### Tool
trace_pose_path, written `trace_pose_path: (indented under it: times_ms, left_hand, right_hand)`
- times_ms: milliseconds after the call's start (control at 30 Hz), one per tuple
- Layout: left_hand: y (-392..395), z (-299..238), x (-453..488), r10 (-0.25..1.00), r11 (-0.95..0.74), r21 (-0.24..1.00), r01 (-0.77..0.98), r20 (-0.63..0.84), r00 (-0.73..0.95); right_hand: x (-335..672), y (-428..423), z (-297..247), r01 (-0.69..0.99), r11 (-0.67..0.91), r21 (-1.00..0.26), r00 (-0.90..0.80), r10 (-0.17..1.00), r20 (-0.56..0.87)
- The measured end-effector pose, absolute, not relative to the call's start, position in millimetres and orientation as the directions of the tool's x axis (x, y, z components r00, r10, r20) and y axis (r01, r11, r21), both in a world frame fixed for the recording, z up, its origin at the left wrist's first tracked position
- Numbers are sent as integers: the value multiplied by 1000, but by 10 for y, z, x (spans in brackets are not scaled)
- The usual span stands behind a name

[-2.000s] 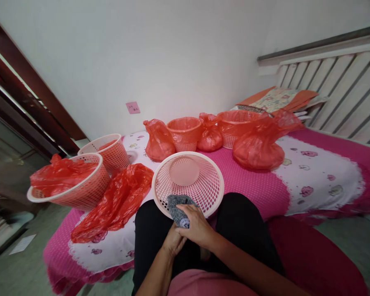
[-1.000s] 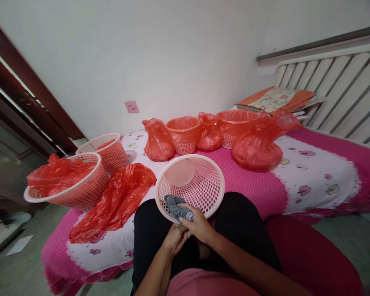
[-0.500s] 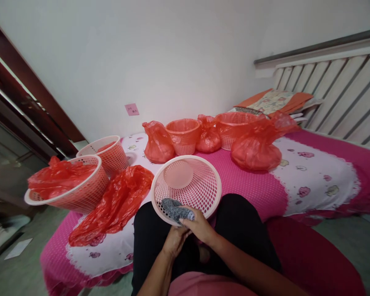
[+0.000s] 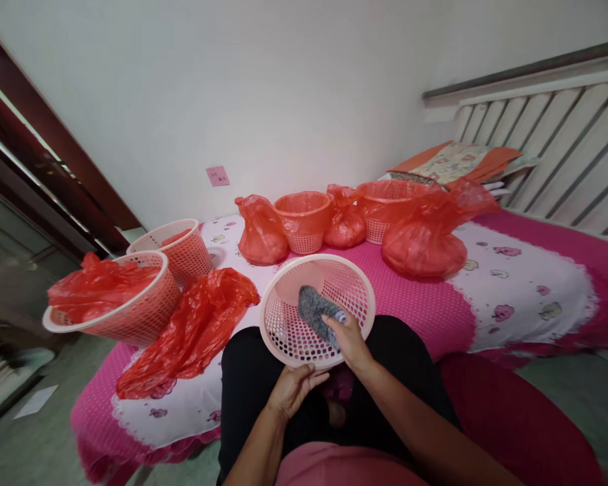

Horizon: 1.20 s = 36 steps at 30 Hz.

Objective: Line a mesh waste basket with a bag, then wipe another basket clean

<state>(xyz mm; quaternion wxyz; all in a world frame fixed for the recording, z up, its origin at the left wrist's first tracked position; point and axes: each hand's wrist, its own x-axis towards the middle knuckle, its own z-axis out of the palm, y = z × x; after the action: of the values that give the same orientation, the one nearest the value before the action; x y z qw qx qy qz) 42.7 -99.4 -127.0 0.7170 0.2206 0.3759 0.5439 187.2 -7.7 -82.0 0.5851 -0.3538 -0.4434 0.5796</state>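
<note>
Hands: two, both the wearer's. Right hand [image 4: 352, 343] pinched around one grey knitted piece [image 4: 315, 312], sock-like, a paler patterned patch near the thumb. The piece sits over the mouth of the front basket [image 4: 282, 329]; cannot tell whether it touches the mesh. Left hand [image 4: 294, 391] lightly holds the near rim of that basket, thumb at the edge, other fingers stretched out just below.

Baskets: five, pale pink plastic mesh. One, the front basket, tips its mouth toward the wearer, by the knees. Two at the left end of the bed [image 4: 410, 317]: a tilted basket [image 4: 149, 307] with one bunched red bag [image 4: 101, 290] in it, and close behind, a second basket [image 4: 195, 256] with something red inside, contents unclear. Two along the back, each lined with red plastic folded over the rim: a middle basket [image 4: 305, 244] and a right basket [image 4: 377, 233].

Filled red bags: three, gathered at the top. Left bag [image 4: 262, 239], centre bag [image 4: 345, 227] between the two lined baskets, right bag [image 4: 425, 251], the largest looking.

Loose red bag [image 4: 197, 331]: one, crumpled flat, between tilted basket and left knee.

Wall: one pink note [image 4: 217, 176].
</note>
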Motion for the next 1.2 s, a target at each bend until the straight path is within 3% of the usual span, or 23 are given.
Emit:
trace_pose_path:
  times_ms: [167,300,367,433,533,600,700,867,1200]
  left_hand:
    - [-998,-1269,437,947,301,724,-621,-303,106]
    - [-1000,-1275,432,948,290,722,-628,-307,85]
    - [-1003,-1276,427,948,286,720,-632,-310,75]
    - [-1006,-1276,423,947,284,719,-634,-314,68]
    - [-1010,-1281,422,946,286,719,-634,-318,66]
    - [-1010,-1289,421,945,288,718,-634,-322,64]
    - [-1007,-1310,418,943,289,717,-634,-327,60]
    - [-999,-1357,408,944,288,720,-632,-323,62]
    - [-995,-1384,407,944,289,726,-624,-325,59]
  right_hand:
    - [1963,204,-567,-55,416,-907,75,908,412]
    - [1933,369,-464,203,670,-714,-20,732,681]
    - [1886,463,-500,322,728,-605,-124,666,736]
    - [1815,554,-597,449,705,-548,-240,686,687]
    - [1682,647,-826,651,566,-507,-382,820,425]
    - [1600,666,-993,718,497,-488,-420,868,265]
    - [1531,650,-1183,742,462,-486,-444,882,159]
    - [1554,629,-1240,757,440,-483,-462,883,82]
    - [1637,523,-1168,697,488,-525,-522,848,95]
